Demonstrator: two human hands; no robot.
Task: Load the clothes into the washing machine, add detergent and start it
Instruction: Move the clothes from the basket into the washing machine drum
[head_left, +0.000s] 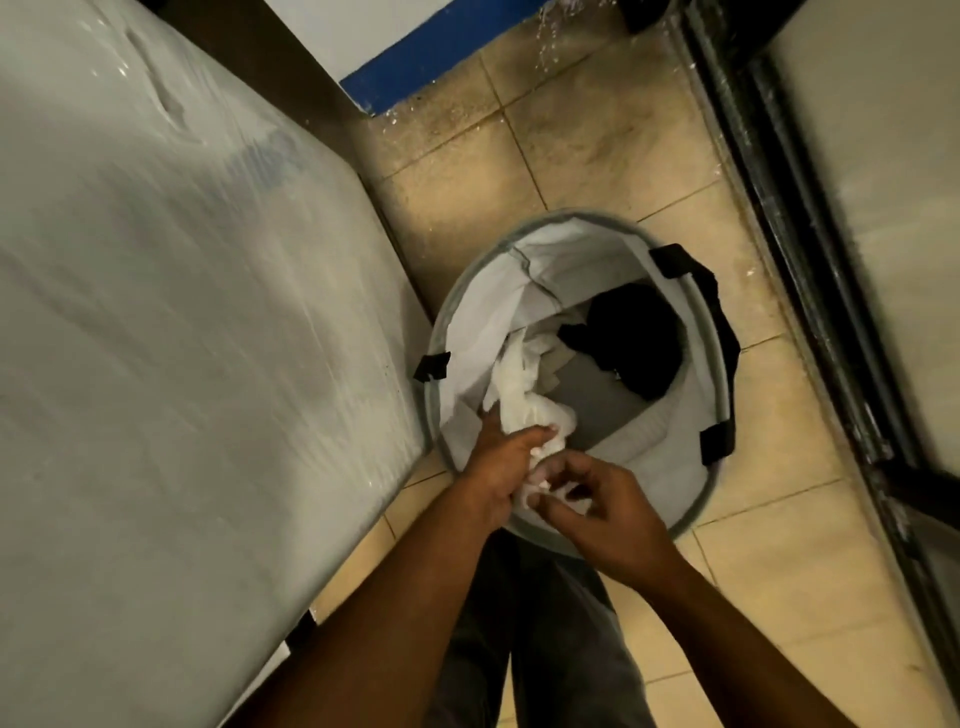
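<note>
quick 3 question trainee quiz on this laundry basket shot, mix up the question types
1. True or false: the round grey fabric laundry basket stands on the tiled floor.
2. What does the left hand grip? A crumpled white cloth B black garment C basket handle
3. Fill in: the right hand pinches the white cloth's ____ end.

Key: 1 true; 2 A; 3 near

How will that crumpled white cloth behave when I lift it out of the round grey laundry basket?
The crumpled white cloth will probably be floppy: it already bunches and folds where the left hand grips it. It looks thin, so likely light. One end trails towards the round grey laundry basket lining, so it may drag as it comes up; the right hand pinching the near end should help gather it.
</note>
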